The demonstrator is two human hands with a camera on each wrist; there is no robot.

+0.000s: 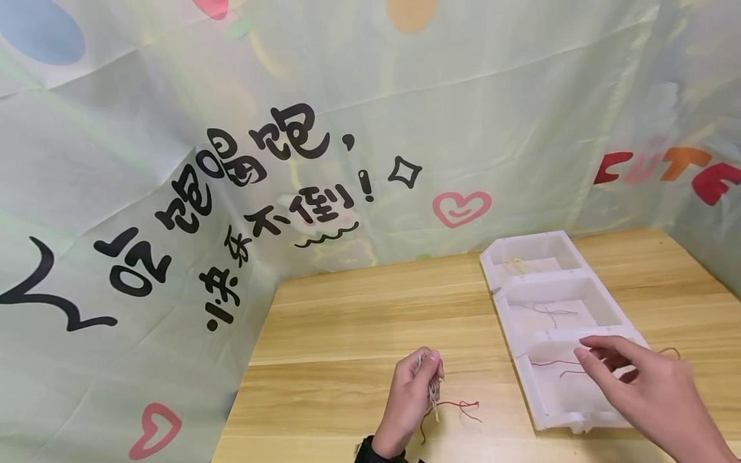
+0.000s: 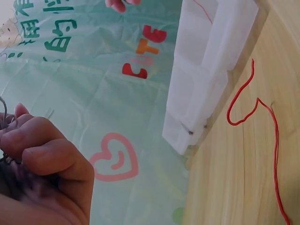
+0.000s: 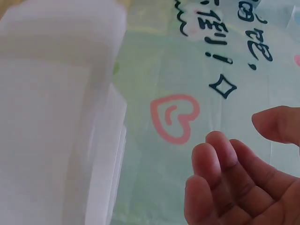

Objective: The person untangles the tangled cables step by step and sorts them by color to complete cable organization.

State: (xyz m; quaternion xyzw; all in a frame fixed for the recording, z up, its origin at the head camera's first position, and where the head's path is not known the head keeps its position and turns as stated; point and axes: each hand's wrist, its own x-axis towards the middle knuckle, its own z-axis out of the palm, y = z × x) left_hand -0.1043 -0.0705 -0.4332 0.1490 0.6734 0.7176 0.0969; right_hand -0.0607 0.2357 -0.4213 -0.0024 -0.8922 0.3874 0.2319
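Note:
My left hand (image 1: pixel 408 393) pinches a small bundle of pale grey strings (image 1: pixel 434 391) between thumb and fingers, their ends hanging below. A red string (image 1: pixel 458 404) lies looped on the table beside this hand; it shows brightly in the left wrist view. Over the near compartment of a white three-compartment tray (image 1: pixel 547 281), my right hand (image 1: pixel 654 382) hovers with fingers bent loosely and thumb apart. Nothing is in its grasp in the right wrist view. Red string (image 1: pixel 554 363) lies in that near compartment, partly hidden by the hand.
The middle compartment holds a grey string (image 1: pixel 552 311), the far one a yellow string (image 1: pixel 516 263). A thin brownish string (image 1: pixel 671 350) pokes out past the tray's right side. Printed cloth (image 1: pixel 393 83) walls in the wooden table (image 1: pixel 347 321) at the back and sides.

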